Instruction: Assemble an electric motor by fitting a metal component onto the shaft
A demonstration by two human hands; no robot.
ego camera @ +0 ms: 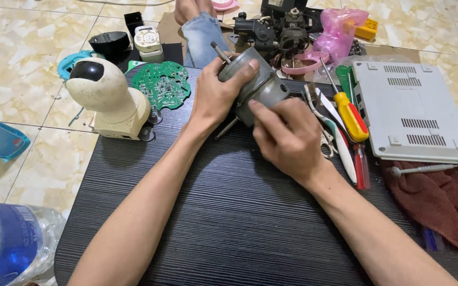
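Note:
Both hands hold a grey metal electric motor (258, 85) above a black ribbed board (229, 212). My left hand (216, 95) wraps the motor's upper end, thumb over the casing, near its shaft (220, 52), which points up and to the left. My right hand (287, 137) grips the lower end from the right. A second thin shaft (226, 128) pokes out below, towards the board.
A white dome camera (107, 98) and a round green circuit board (161, 83) lie at the left. Screwdrivers (352, 121), scissors (325, 142), a grey box (412, 111) and a brown cloth (436, 196) sit at the right. A person's leg in jeans (200, 34) and motor parts (276, 32) are behind. A plastic bottle (6, 243) lies bottom left.

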